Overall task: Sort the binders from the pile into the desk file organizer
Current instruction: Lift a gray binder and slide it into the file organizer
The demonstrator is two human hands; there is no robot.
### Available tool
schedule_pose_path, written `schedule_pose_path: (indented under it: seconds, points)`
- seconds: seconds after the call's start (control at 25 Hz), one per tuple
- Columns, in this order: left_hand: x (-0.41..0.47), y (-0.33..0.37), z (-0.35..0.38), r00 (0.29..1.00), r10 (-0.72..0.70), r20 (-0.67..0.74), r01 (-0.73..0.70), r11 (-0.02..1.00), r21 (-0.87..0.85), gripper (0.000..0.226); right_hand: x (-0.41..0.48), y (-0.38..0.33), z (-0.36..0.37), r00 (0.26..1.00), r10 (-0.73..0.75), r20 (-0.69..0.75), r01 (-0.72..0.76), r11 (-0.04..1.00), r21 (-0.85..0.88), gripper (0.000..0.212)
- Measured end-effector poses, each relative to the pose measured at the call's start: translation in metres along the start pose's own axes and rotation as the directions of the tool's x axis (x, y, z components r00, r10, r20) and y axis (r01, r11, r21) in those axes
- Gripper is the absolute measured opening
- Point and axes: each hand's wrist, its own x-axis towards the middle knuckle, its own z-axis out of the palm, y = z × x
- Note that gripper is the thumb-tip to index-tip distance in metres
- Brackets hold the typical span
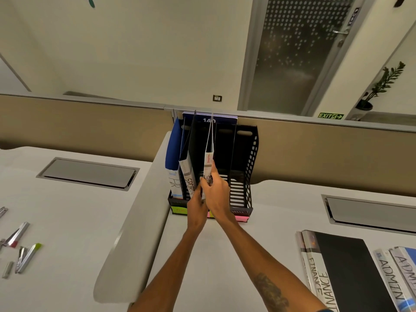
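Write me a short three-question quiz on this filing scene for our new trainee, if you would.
1. True or false: the HR binder stands in the leftmost slot of the organizer.
2. The black-covered binder lying on the desk has a spine that reads: A) FINANCE B) LEGAL C) SALES
3. Short answer: which label is on the binder just left of the white-spined binder that the right hand grips?

Key: 1 true. 2 A. 3 SPORTS, on the SPORTS binder.
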Motion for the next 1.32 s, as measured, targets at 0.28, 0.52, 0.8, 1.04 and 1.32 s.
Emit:
schedule_pose_path:
  seconds: [0.28,0.52,0.8,1.04,1.32]
  points:
    - [-0.011,-0.016,0.008,0.991,-0.119,-0.068,0.105,0.977,-0.188,0.033,-0.005,0.038,0.024,0.998,0.030,0.048,-0.026,0.995,-0.093,0.066]
    - [-0.012,-0.019,0.004,0.987,-0.117,-0.107,0.099,0.981,-0.165,0.034,-0.003,0.045,0.032,0.996,0.061,0.071,-0.055,0.995,-0.083,0.068]
    - [-0.026,-0.022,0.000,0.982,-0.109,-0.153,0.094,0.990,-0.106,0.042,-0.011,0.044,0.029,0.986,0.135,0.100,-0.131,0.990,-0.041,0.069]
    - [-0.052,-0.021,-0.002,0.987,-0.131,-0.091,0.136,0.989,0.050,0.049,-0.040,0.047,0.012,0.981,0.176,0.082,-0.172,0.984,-0.049,0.068]
    - [-0.114,-0.028,0.027,0.968,-0.230,0.099,0.194,0.940,0.280,0.062,-0.101,0.072,-0.037,0.969,0.242,0.057,-0.229,0.958,-0.172,0.059]
